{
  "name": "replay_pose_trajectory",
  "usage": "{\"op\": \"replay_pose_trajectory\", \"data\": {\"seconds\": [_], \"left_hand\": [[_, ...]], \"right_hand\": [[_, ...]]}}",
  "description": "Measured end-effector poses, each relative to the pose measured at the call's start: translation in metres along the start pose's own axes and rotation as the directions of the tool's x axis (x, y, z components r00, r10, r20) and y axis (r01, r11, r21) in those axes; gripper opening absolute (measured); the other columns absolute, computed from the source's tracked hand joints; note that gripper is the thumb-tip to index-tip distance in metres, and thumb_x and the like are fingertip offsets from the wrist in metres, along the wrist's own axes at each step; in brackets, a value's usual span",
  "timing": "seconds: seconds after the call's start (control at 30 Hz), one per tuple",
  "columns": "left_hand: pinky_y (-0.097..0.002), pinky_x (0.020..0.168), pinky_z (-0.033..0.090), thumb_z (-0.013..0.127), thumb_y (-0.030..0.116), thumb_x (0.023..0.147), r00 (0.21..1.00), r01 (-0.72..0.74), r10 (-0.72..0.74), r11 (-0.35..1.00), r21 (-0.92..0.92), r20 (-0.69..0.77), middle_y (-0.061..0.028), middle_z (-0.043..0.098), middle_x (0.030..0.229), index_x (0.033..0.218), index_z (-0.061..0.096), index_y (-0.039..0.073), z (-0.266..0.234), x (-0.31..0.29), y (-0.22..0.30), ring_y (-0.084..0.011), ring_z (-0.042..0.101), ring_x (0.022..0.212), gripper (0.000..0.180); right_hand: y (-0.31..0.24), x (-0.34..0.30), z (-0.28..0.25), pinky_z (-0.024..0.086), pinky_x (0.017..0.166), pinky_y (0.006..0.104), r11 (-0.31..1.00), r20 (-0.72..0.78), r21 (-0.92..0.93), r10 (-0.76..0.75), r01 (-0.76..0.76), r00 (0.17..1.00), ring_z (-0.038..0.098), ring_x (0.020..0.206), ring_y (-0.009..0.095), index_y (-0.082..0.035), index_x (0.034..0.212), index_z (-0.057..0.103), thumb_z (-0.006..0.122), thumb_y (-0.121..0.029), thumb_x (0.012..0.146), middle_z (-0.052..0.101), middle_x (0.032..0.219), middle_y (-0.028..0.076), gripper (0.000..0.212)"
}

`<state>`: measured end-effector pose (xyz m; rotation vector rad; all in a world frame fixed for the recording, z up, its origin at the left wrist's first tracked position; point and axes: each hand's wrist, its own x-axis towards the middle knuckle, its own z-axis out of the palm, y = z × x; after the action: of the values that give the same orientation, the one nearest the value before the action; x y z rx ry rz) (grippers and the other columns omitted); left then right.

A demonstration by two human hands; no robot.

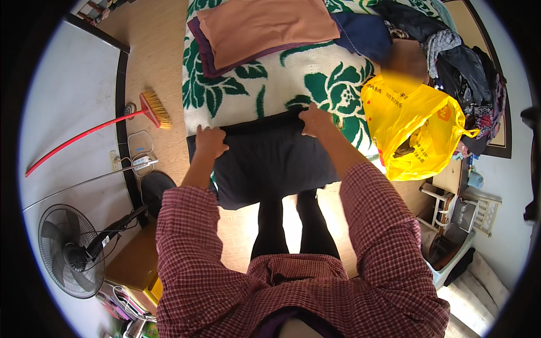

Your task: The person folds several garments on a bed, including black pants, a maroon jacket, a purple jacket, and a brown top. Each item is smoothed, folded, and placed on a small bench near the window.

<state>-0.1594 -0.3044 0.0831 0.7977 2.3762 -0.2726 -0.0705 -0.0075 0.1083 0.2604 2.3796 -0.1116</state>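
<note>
A black piece of folded cloth (276, 155), perhaps a garment, lies over the near edge of the bed and hangs down in front of my legs. My left hand (211, 142) grips its upper left part, fingers curled on the fabric. At the upper right, my right hand (316, 120) pinches the same cloth between thumb and fingers. Beneath it spreads a cream blanket with green flowers (270, 84). Farther back on the bed, a folded peach cloth (270, 28) rests on a dark purple one (211, 66), with a navy cloth (360, 35) beside them.
To the right on the bed sits a yellow plastic bag (414, 132), and behind it a heap of dark clothes (465, 73). A red-handled broom (90, 135), a power strip (142, 162) and a black fan (73, 253) are at left. A white rack (482, 214) stands at lower right.
</note>
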Motion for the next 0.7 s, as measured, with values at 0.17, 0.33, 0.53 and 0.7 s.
{"op": "replay_pose_trajectory", "data": {"seconds": [0.17, 0.33, 0.53, 0.7], "left_hand": [[-0.0401, 0.087, 0.044, 0.072, 0.023, 0.072, 0.839, -0.29, 0.249, 0.957, -0.01, -0.484, -0.0109, 0.063, 0.087, 0.084, 0.065, 0.005, -0.056, -0.073, -0.03, -0.0302, 0.057, 0.09, 0.024], [-0.0409, 0.078, 0.047, 0.074, 0.01, 0.068, 0.671, -0.322, 0.181, 0.945, -0.063, -0.719, -0.0138, 0.061, 0.086, 0.083, 0.061, 0.002, -0.125, -0.188, -0.012, -0.0325, 0.057, 0.088, 0.022], [-0.0356, 0.076, 0.049, 0.073, 0.006, 0.074, 0.374, -0.424, 0.05, 0.897, -0.123, -0.926, -0.0159, 0.061, 0.088, 0.09, 0.064, -0.003, -0.193, -0.362, 0.04, -0.0327, 0.06, 0.084, 0.02], [-0.0309, 0.08, 0.048, 0.073, 0.006, 0.076, 0.325, -0.354, 0.172, 0.934, 0.049, -0.93, -0.0139, 0.063, 0.091, 0.097, 0.065, -0.002, -0.231, -0.465, 0.08, -0.0281, 0.06, 0.084, 0.024]], "right_hand": [[0.038, -0.074, -0.045, 0.049, 0.085, 0.0424, 0.976, -0.296, 0.044, -0.193, 0.215, 0.936, 0.059, 0.104, 0.029, -0.01, 0.108, 0.061, 0.072, -0.034, 0.075, 0.06, 0.108, 0.014, 0.042], [0.065, -0.166, -0.109, 0.048, 0.081, 0.0408, 0.905, -0.48, -0.027, -0.384, 0.424, 0.789, 0.059, 0.093, 0.036, -0.003, 0.094, 0.061, 0.072, -0.029, 0.076, 0.063, 0.095, 0.018, 0.033], [0.093, -0.339, -0.151, 0.045, 0.061, 0.0346, 0.742, -0.849, -0.005, -0.358, 0.67, 0.39, 0.049, 0.064, 0.034, 0.0, 0.085, 0.056, 0.075, -0.017, 0.075, 0.055, 0.073, 0.018, 0.027], [0.109, -0.459, -0.168, 0.04, 0.058, 0.026, 0.699, -0.877, -0.012, -0.351, 0.715, 0.329, 0.043, 0.063, 0.01, -0.003, 0.081, 0.054, 0.072, -0.015, 0.081, 0.047, 0.068, 0.002, 0.022]]}}
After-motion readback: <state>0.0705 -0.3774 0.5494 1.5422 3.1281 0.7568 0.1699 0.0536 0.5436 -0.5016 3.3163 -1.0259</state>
